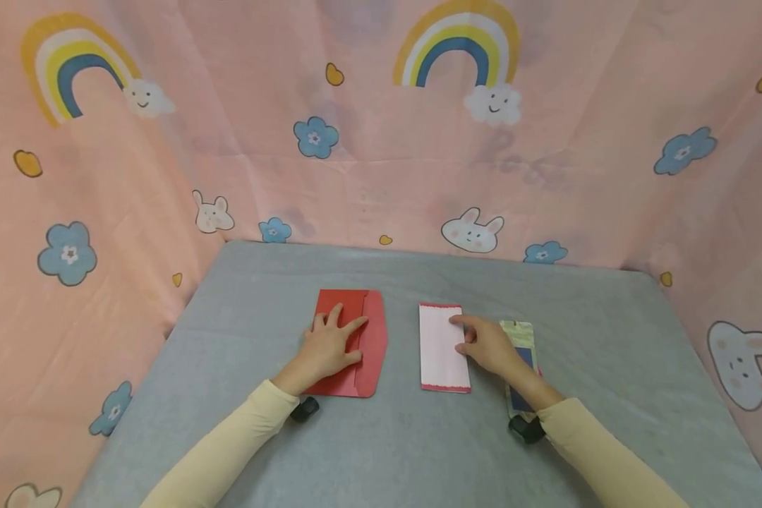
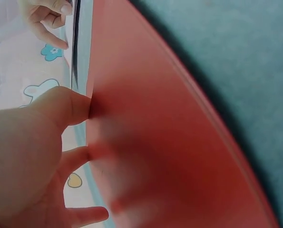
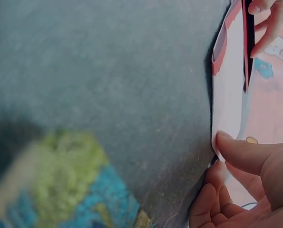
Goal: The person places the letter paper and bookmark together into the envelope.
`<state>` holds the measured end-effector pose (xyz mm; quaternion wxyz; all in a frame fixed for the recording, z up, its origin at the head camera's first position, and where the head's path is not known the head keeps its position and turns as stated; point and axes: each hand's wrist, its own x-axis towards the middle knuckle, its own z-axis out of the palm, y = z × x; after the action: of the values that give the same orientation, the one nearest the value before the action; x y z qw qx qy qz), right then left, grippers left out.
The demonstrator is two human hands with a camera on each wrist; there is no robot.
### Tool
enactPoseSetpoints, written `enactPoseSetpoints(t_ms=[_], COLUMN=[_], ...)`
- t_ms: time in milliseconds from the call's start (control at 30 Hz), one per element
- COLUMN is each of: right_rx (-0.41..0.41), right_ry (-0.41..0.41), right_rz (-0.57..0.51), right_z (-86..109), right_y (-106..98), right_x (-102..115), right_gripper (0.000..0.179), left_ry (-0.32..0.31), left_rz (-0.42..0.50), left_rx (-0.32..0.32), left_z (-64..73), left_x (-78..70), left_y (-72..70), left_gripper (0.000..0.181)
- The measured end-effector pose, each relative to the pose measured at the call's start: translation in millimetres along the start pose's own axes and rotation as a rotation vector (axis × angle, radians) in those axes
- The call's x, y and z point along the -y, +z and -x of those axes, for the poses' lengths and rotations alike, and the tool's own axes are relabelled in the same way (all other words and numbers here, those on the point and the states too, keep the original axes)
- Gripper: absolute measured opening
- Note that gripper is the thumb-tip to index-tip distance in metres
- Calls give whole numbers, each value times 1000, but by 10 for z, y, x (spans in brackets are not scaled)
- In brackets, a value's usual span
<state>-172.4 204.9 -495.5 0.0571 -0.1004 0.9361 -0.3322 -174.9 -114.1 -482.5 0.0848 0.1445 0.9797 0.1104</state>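
Observation:
A red envelope (image 1: pixel 375 339) with its flap unfolded to the right lies on the grey cloth. My left hand (image 1: pixel 327 349) rests on it, fingers spread and fingertips pressing the paper; in the left wrist view, the thumb and fingers touch the red surface (image 2: pixel 146 123). To the right of the envelope lies a folded white paper (image 1: pixel 441 349) with red bands along its top and bottom ends. My right hand (image 1: pixel 490 347) pinches the right edge of this paper; in the right wrist view, the thumb sits on top with the curled fingers at the edge (image 3: pixel 228 99).
A patterned green and blue flat piece (image 1: pixel 517 333) lies partly hidden under the right forearm. Black wrist cameras (image 1: pixel 525 429) are worn on both wrists. A grey cloth (image 1: pixel 381 444) covers the table, and a pink printed curtain (image 1: pixel 381 176) surrounds its back and sides.

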Motion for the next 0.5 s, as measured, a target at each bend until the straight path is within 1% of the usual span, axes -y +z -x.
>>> enactPoseSetpoints(t_ms=[167,267,367,500], right_rx=[0,-3,-27,-69], right_ry=[10,-2,-3,-21], right_rz=[-4,17,37,21], right_z=[3,8,14,5], right_y=[-17,-19,-14,27], right_x=[10,30,69,175], right_gripper=[48,48,47,44], left_ry=[-1,-4,0,6], left_rz=[14,26,28,24], left_rx=[-10,-17,-23,-28], left_z=[12,22,23,20], left_x=[-3,1,9,15], left_y=[-15,-12,4,34], left_gripper=[68,68,68,70])
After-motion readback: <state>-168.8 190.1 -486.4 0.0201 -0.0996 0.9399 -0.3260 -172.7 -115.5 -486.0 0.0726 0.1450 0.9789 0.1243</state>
